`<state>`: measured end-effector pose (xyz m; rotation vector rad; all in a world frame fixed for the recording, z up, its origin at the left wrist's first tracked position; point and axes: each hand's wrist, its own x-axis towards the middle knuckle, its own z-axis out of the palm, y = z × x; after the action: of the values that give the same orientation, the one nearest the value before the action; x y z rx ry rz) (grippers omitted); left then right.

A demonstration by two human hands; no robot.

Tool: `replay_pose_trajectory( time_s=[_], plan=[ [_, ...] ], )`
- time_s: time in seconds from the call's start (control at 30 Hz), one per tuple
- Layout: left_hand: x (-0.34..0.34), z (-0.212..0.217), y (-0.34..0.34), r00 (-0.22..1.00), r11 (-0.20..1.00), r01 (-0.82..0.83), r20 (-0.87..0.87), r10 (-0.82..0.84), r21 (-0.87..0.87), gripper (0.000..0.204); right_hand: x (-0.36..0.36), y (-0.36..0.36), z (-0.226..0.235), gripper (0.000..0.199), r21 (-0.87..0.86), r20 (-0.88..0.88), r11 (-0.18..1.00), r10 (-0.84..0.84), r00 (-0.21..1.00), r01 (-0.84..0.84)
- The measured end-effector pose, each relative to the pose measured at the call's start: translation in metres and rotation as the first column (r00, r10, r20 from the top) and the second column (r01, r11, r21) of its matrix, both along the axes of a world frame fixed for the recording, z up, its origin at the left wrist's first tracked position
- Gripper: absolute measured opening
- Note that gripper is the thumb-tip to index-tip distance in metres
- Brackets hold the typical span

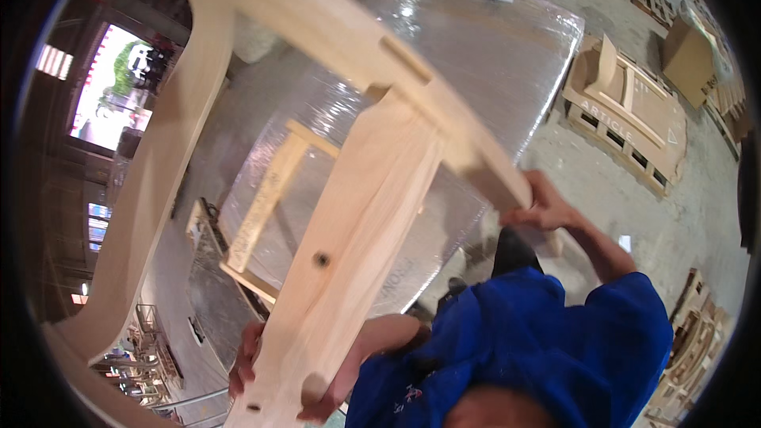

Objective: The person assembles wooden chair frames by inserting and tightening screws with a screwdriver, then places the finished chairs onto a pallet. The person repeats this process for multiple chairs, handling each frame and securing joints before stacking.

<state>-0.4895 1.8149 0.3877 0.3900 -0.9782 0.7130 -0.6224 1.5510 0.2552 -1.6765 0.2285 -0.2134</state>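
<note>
A large frame of pale bare wood, like part of a chair, fills the middle and left, tilted and raised off the floor. Its broad plank (357, 206) has a dark round hole and meets a curved rail (333, 24) with a long slot. On the left a wide curved piece (170, 139) runs down to the lower corner. My left hand (247, 358) is closed round the plank's near end, fingers on one edge and thumb by the other; the plank hides its palm. My right hand (543, 206) grips the rail's near right end.
Beyond the frame lies a wide plastic-wrapped load (491, 40). A small wooden frame (273, 198) rests near it. To the right are a pallet with cardboard and wooden parts (626, 107), a cardboard box (688, 59) and stacked curved wood pieces (694, 357).
</note>
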Motion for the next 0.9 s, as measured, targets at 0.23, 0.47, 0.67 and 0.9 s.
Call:
replay_pose_trajectory(
  time_s=[0.23,0.47,0.67,0.9],
  plan=[
    [0.014,-0.130,-0.250,0.833,0.920,0.388,-0.447,-0.327,0.050,0.061,-0.069,-0.226,-0.069,0.048,0.064,-0.160,0.947,-0.303,0.940,0.316],
    [0.050,-0.240,-0.400,0.393,0.810,0.575,-0.831,-0.394,-0.113,0.064,-0.062,-0.371,-0.096,0.037,-0.107,-0.481,0.922,-0.376,0.792,0.372],
    [0.115,-0.332,-0.446,0.148,0.877,0.394,-0.923,-0.356,-0.275,0.057,0.068,-0.457,-0.143,0.026,-0.012,-0.556,0.931,-0.309,0.772,0.364],
    [0.243,-0.257,-0.407,0.181,0.846,0.425,-0.885,-0.428,-0.322,0.036,0.278,-0.438,-0.165,0.020,0.025,-0.418,0.991,-0.111,0.901,0.134]
  ],
)
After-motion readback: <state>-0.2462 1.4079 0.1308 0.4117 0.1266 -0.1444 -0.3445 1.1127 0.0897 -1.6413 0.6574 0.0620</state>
